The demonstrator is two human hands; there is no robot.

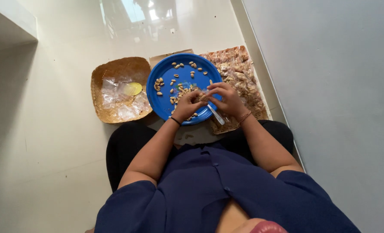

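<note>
I sit on the floor (58, 129) with the blue plate (166, 110) just ahead of my knees, and everything else I place by that plate. My left hand (189, 105) and right hand (227, 99) meet over its near edge, closed together around a small clear packet (203, 96); both sets of fingers pinch it, though I cannot tell whether any nuts are inside it. Loose nuts (174, 82) lie scattered across the plate, thickest toward the near side. A white spoon (216, 114) lies on the plate's near right edge, just under my right hand. Left of the plate lies a woven tray (97, 77) with clear bags (118, 101) and a yellow lid (132, 89). Right of the plate, a second tray holds filled packets (239, 73). I judge that I am at the filling stage. The next move calls for a steady pinch at the packet's mouth so nothing spills.
</note>
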